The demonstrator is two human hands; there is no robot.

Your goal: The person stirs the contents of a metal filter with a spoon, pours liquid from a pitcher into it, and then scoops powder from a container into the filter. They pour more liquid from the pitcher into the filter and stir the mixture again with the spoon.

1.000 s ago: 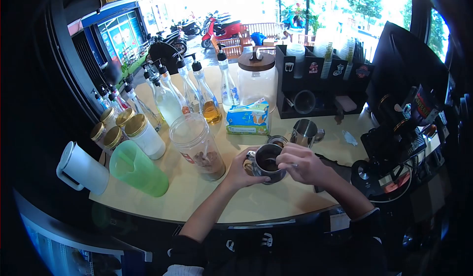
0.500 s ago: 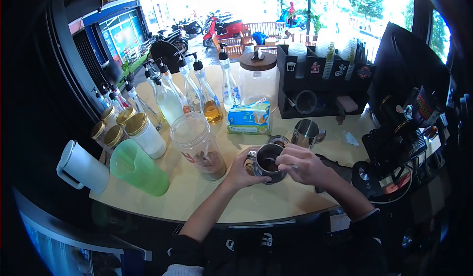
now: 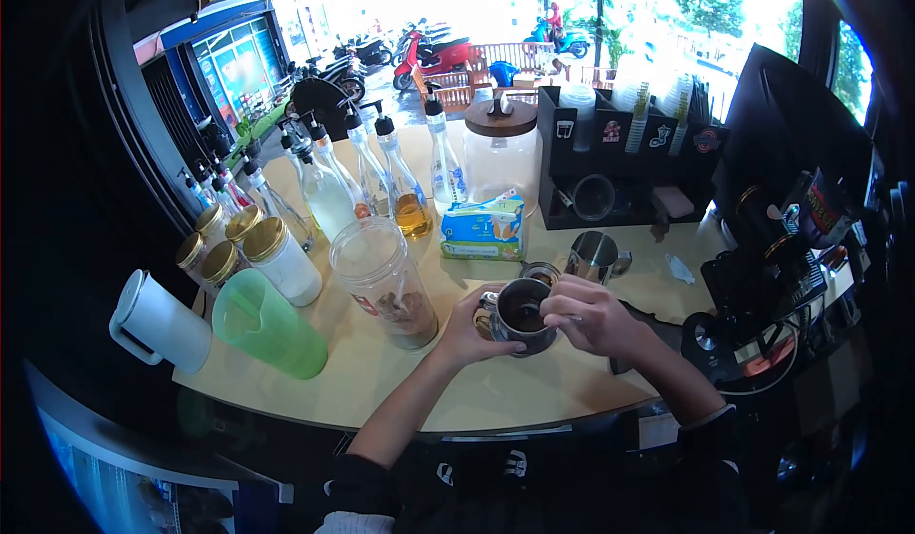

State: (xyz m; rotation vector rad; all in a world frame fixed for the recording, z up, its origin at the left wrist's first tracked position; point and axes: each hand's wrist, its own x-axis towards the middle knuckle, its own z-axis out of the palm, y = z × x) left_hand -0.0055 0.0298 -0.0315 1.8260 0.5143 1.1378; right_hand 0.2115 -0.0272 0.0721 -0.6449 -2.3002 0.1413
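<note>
A small steel pitcher with dark brown contents stands near the front of the counter. My left hand is closed around its left side, by the handle, with the thumb along the front. Over the right rim, my right hand pinches a thin metal spoon; the fingers cover most of it and its lower end dips into the pitcher. Just behind the pitcher lies a small round glass or metal dish, partly hidden. A second steel pitcher stands behind my right hand.
To the left are a clear tub of brown powder, a green jug, a white pitcher and gold-lidded jars. Behind stand pump bottles, a blue-green carton and a black cup holder.
My right hand has shifted slightly right and down along the pitcher's rim, still holding the spoon. My left hand keeps its grip on the pitcher.
</note>
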